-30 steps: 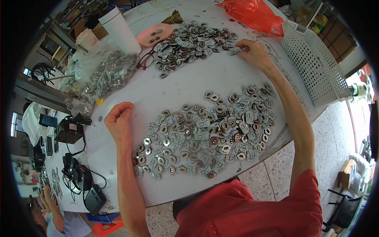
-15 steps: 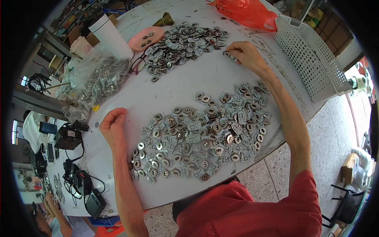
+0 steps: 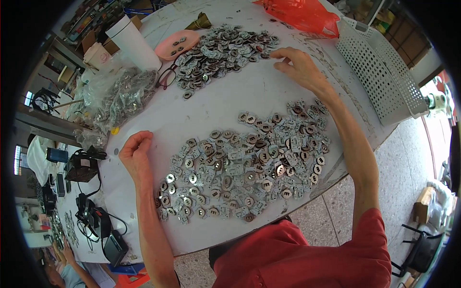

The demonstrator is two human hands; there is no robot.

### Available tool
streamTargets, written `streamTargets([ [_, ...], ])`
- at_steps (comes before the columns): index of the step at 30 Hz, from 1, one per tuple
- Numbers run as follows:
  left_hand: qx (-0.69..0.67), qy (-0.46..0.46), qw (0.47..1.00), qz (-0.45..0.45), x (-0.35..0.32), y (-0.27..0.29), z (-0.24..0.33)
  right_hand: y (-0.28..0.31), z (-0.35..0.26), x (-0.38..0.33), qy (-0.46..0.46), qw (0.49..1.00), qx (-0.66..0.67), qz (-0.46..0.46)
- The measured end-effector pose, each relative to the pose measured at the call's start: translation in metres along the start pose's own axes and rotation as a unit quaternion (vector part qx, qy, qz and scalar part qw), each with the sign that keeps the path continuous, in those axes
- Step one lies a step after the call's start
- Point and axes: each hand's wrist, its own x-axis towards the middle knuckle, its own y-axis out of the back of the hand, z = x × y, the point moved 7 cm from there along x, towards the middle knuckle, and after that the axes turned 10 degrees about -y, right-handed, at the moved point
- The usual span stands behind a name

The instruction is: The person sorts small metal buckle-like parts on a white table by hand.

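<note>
Two piles of small circuit boards with round metal coin-cell holders lie on the white table. The near pile (image 3: pixel 240 168) spreads wide in front of me; the far pile (image 3: pixel 225 55) is more compact. Just right of the far pile, my right hand (image 3: pixel 300 69) hovers with thumb and fingers apart and nothing visible between them. My left hand (image 3: pixel 137 152) rests on the table left of the near pile, fingers curled and pressed together; whatever they may hold is hidden.
A pink dish (image 3: pixel 176 45) with a few round parts, a white bottle (image 3: pixel 133 43) and glasses (image 3: pixel 166 77) stand near the far pile. Clear bags of metal parts (image 3: pixel 122 96) lie left. A perforated basket (image 3: pixel 379 72) and red plastic bag (image 3: pixel 302 17) are at the right and back.
My right hand has let go of the small boards it pinched, and its fingers have spread. It has shifted slightly toward the far pile. My left hand has barely moved.
</note>
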Motion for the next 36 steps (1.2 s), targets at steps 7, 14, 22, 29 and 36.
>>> streamTargets([
  [7,-0.008,0.006,1.000,0.004,0.000,0.000,0.000,-0.015,0.016,0.019,0.090,0.977,-0.103,0.166],
  [14,0.013,0.005,1.000,-0.014,0.000,0.002,-0.003,-0.015,0.011,0.014,0.001,1.000,0.007,-0.015],
  [22,0.010,0.005,1.000,-0.015,0.000,-0.002,0.001,-0.021,-0.008,0.006,0.062,0.994,-0.088,-0.006],
  [29,0.005,-0.001,1.000,0.002,-0.001,0.001,-0.001,-0.013,-0.053,-0.035,-0.012,0.967,0.089,-0.238],
  [36,0.002,0.001,1.000,0.004,-0.001,0.004,-0.001,-0.021,-0.089,-0.048,0.052,0.956,0.079,-0.279],
])
